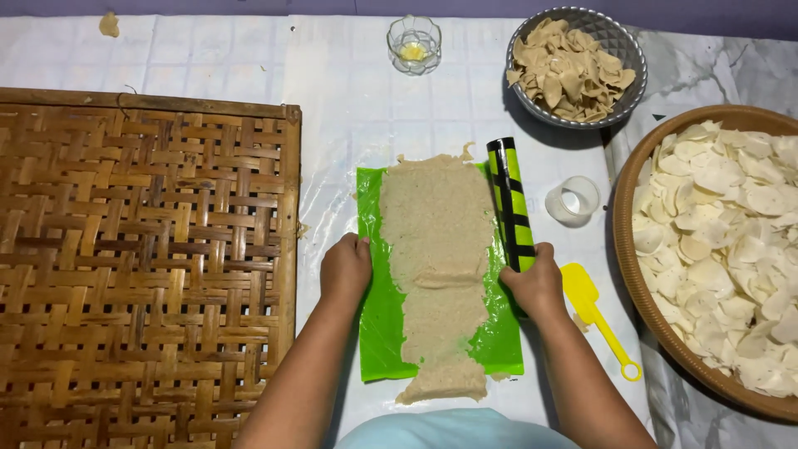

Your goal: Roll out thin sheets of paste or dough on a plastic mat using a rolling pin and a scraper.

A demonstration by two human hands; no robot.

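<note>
The left hand (345,268) rests with curled fingers on the left edge of a bright green plastic sheet (380,320), while the right hand (536,281) is closed around the lower end of a black-and-green striped rolling pin (510,204) lying along the sheet's right edge. A long flattened strip of beige dough (436,249) covers the sheet's middle on the white tabletop (349,108). A woven bamboo tray (141,266) lies left; a yellow plastic spatula (594,312) lies just right.

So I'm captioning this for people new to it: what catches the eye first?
The bright green sheet at centre, spread with pale flattened dough, the left hand and right hand at its edges. Left lies a big woven bamboo tray; right, a basket of white round chips.
</note>
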